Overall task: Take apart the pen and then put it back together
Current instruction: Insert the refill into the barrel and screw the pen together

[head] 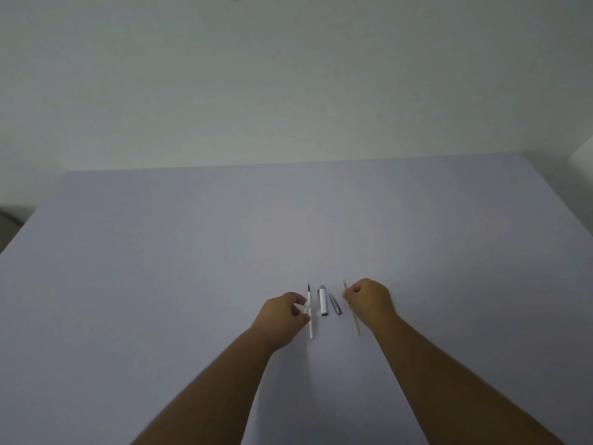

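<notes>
The pen lies in pieces on the pale table (192,268). A thin white tube with a dark tip (310,316) lies lengthwise beside my left hand (284,311), whose fingertips pinch a small white piece (303,308) against it. To its right rests the white cap with a silver end and clip (323,300). A small dark grey cone tip (335,304) lies next to the cap. My right hand (369,298) is closed on a thin, pale refill (351,308), which sticks out past the fingers at both ends.
The table's far edge meets a plain white wall (288,75). The table's left edge slants down at the far left, and a white corner (582,152) shows at the far right.
</notes>
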